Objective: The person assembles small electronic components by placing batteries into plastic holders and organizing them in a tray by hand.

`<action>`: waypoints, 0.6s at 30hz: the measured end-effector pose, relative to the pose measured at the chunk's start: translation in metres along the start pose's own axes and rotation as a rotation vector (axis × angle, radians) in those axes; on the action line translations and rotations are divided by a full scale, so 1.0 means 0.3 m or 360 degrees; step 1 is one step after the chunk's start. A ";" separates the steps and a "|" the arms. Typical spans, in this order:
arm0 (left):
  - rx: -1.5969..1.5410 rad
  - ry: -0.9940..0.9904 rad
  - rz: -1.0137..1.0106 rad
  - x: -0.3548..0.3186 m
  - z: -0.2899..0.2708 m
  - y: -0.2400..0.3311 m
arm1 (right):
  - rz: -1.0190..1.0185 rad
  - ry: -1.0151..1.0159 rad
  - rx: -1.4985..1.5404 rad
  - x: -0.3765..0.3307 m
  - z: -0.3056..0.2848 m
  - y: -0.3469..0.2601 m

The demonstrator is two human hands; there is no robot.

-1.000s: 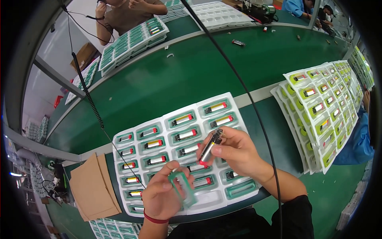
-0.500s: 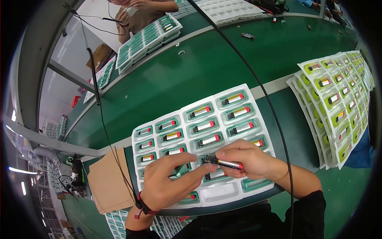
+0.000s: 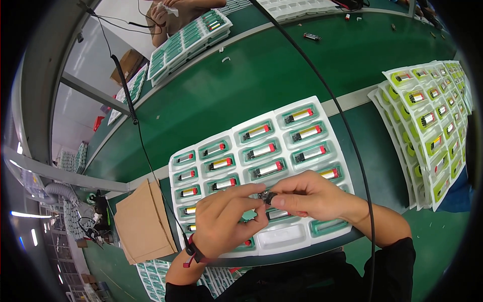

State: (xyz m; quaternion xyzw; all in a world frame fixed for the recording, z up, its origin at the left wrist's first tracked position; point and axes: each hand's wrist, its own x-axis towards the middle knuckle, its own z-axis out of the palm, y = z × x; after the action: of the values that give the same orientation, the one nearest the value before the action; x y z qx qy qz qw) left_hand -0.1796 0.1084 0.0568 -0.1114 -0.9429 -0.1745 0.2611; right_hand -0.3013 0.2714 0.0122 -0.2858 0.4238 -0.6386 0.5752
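Observation:
My right hand is closed on a small battery assembly; its black end with fine wires sticks out to the left, and the fingers hide most of its body. My left hand, with a dark and red band at the wrist, has its thumb and forefinger closed about that black end. Both hands are over a white tray with green-lined compartments. Several like battery assemblies, silver or yellow with red ends, lie in its compartments. One bare white compartment shows near the front edge.
Stacked trays with yellow-green liners lean at the right. Brown cardboard sheets lie at the left. A black cable hangs across the view. Beyond the green bench, another person's hand is near more stacked trays.
My left thumb and forefinger have drawn together onto the black end. The battery assembly has turned, so its red end is now mostly hidden by my right hand.

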 end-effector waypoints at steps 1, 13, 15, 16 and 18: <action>-0.0171 0.0059 -0.0101 -0.001 0.007 0.001 | -0.0133 0.0015 -0.0127 0.001 0.002 0.003; -0.1950 0.0475 -0.1126 -0.098 0.002 -0.057 | 0.0018 0.0200 0.0027 0.006 0.019 -0.011; -0.2389 0.0736 -0.1244 -0.132 0.021 -0.084 | 0.0026 0.0147 0.0084 0.013 0.008 0.002; -0.2614 0.1057 -0.1523 -0.101 0.036 -0.069 | -0.0043 0.0191 0.0083 0.016 0.003 0.018; -0.2838 0.1181 -0.1674 -0.100 0.059 -0.081 | -0.0128 0.0302 0.0102 0.011 0.021 0.023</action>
State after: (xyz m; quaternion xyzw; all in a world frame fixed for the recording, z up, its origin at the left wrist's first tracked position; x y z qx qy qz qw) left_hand -0.1699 0.0893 0.0201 0.2149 -0.2709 -0.9052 0.2471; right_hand -0.2933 0.2670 0.0088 -0.2223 0.4439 -0.6986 0.5153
